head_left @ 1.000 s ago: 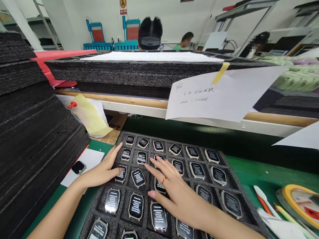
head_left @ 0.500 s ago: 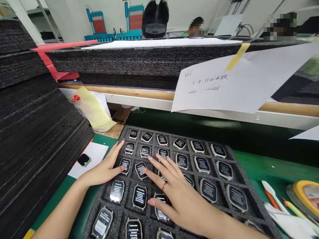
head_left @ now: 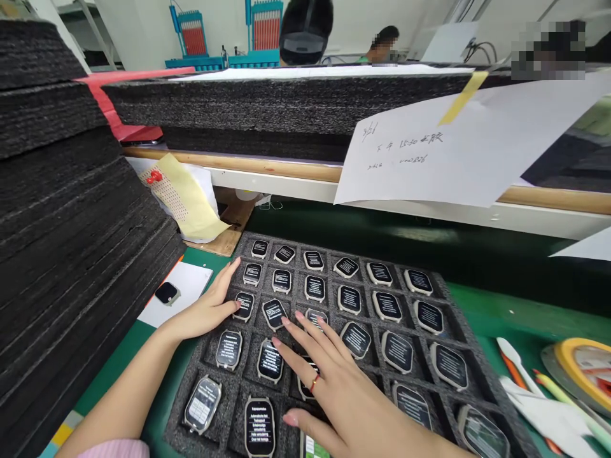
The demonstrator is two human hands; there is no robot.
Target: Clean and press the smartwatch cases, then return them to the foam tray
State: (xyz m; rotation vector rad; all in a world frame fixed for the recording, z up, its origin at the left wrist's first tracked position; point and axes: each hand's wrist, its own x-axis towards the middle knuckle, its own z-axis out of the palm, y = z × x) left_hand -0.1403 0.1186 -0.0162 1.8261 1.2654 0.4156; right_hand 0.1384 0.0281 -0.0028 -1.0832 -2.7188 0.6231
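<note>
A dark foam tray (head_left: pixel 470 346) holds rows of watch faces with lit screens showing white text. My left hand (head_left: pixel 212 302) lies at the tray's left edge, fingers apart, its thumb touching a watch (head_left: pixel 245 307) in the third row. Over the tray's middle, my right hand (head_left: pixel 329 375) is spread palm down, with a ring on one finger. One of its fingertips touches a watch face (head_left: pixel 270 357), and other watches are partly hidden beneath the hand. Near the bottom, a watch (head_left: pixel 312 447) shows a white and green screen.
Foam sheets (head_left: pixel 62 254) are stacked at the left, beside a white card (head_left: pixel 191 280) with a loose watch (head_left: pixel 167 293). A shelf edge (head_left: pixel 286 170) with a hanging paper (head_left: pixel 424 159) crosses above. Tape (head_left: pixel 573 369) and tools (head_left: pixel 529 394) lie right. Two people and part of another are behind.
My right hand has shifted down relative to the tray, uncovering watches in the second and third rows. My left hand stays at the tray's edge. The view has shifted slightly.
</note>
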